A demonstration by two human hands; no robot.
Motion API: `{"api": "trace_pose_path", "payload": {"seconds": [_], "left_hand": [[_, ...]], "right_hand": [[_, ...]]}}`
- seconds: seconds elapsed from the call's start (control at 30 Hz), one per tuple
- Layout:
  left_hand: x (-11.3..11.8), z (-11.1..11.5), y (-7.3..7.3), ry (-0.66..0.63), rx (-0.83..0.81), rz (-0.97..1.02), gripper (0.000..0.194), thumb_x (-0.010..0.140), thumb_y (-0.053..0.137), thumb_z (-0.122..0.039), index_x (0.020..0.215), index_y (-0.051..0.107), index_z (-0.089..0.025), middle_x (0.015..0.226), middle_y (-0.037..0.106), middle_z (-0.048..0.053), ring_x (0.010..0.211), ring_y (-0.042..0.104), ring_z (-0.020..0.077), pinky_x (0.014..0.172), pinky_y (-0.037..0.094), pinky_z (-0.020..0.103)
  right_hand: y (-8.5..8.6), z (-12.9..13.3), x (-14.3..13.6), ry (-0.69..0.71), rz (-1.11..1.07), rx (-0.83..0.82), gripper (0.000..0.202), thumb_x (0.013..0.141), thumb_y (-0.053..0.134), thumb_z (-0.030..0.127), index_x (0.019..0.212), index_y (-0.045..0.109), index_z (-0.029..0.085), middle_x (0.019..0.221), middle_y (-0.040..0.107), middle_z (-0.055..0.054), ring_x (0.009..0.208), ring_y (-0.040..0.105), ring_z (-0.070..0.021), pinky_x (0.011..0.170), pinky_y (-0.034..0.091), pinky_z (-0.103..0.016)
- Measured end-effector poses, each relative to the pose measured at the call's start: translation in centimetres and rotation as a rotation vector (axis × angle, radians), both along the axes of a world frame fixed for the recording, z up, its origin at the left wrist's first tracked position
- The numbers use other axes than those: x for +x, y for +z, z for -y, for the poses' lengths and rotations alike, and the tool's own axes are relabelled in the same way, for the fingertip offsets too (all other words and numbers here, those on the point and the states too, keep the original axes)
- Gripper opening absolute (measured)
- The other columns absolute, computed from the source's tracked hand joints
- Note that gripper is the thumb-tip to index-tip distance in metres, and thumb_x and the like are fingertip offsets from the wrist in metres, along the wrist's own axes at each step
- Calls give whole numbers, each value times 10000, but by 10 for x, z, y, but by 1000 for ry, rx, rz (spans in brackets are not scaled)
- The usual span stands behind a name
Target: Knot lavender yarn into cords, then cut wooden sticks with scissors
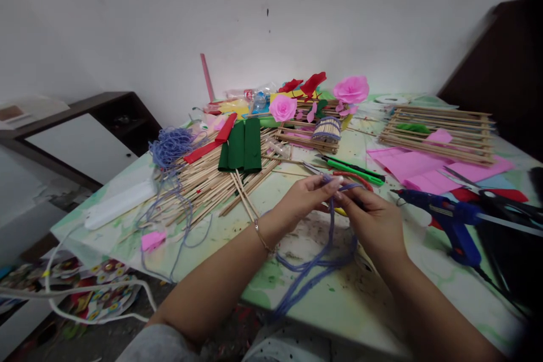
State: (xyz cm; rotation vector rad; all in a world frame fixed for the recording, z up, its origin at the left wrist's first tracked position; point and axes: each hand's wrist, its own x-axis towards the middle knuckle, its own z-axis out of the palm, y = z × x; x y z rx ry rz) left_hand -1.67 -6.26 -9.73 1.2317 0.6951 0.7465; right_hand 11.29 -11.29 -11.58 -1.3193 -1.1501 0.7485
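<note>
Both hands meet over the front middle of the table, pinching a purple-blue yarn (331, 226). My left hand (307, 198) grips it between thumb and fingertips. Close beside it, my right hand (373, 218) also has thumb and fingers closed on the yarn. Loose strands hang from the fingers and loop over the table's front edge. Just behind the hands lie red-handled pliers (352, 177) and a green utility knife (354, 168). A blue glue gun (445, 215) rests to the right of my right hand.
Bamboo sticks (212, 186) cover the table's left, beside a yarn tangle (172, 147) and green crepe paper (240, 147). Pink paper flowers (283, 108) stand behind. A stick frame (439, 134), pink paper (432, 172) and scissors (496, 198) lie right. A white power strip (121, 203) sits left.
</note>
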Motion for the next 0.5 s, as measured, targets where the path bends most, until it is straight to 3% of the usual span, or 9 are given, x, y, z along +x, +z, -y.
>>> {"api": "trace_pose_path", "payload": {"seconds": [0.07, 0.23, 0.4, 0.5], "left_hand": [[-2, -2, -2, -19, -21, 13, 420, 671, 738, -442, 963, 680, -146, 839, 645, 34, 737, 586, 100, 665, 445, 210], [1, -1, -14, 115, -40, 18, 355, 620, 762, -410, 776, 676, -103, 725, 623, 24, 688, 557, 108, 684, 437, 248], [7, -3, -27, 274, 30, -32, 358, 734, 643, -462, 717, 609, -106, 651, 555, 3, 619, 496, 97, 628, 424, 244], [8, -4, -33, 357, 200, -111, 323, 837, 534, -452, 803, 562, -132, 687, 520, -9, 637, 460, 95, 609, 395, 228]], "right_hand": [[-1, -1, 2, 30, 30, -22, 225, 761, 658, 318, 941, 735, 207, 1081, 710, -57, 1019, 641, -228, 910, 500, -372], [-6, -5, 7, 84, 146, -35, 285, 791, 615, 328, 1024, 703, 189, 1061, 700, -65, 952, 633, -212, 859, 484, -352], [-10, -6, 7, 197, 350, -75, 438, 809, 578, 301, 1230, 593, 182, 724, 639, 0, 610, 541, -129, 564, 420, -245], [-11, -6, 5, 212, 414, -95, 489, 807, 566, 267, 1290, 541, 196, 650, 586, 30, 558, 498, -110, 546, 389, -230]]}}
